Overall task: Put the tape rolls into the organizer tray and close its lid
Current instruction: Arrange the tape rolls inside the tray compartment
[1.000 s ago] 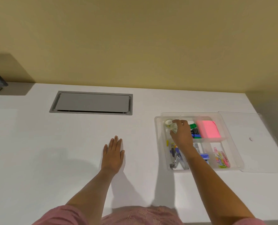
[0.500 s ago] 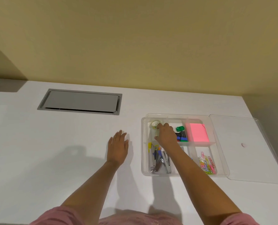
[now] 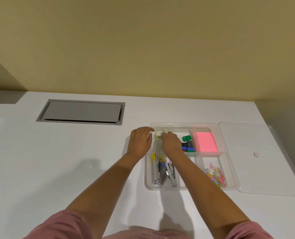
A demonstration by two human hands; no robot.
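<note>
A clear organizer tray [image 3: 234,176] lies on the white desk, and its clear lid [image 3: 264,163] lies flat beside it on the right. A small tape roll [image 3: 159,133] sits in the tray's far-left compartment. My right hand [image 3: 171,144] reaches into that compartment with its fingers curled down on the roll's near edge; anything beneath the hand is hidden. My left hand [image 3: 139,141] rests against the outside of the tray's left wall, near the far-left corner. Its fingers are loosely bent and hold nothing.
Other compartments hold pink sticky notes [image 3: 206,141], binder clips [image 3: 187,147], a green sharpener [image 3: 186,138], staplers [image 3: 164,171] and coloured paper clips [image 3: 215,175]. A grey cable hatch [image 3: 82,112] is set into the desk at the far left. The wall stands close behind.
My left hand has moved from the bare desk rightward to the tray's left wall. My right hand has stayed in the far-left compartment at the tape roll. The view has shifted a little.
</note>
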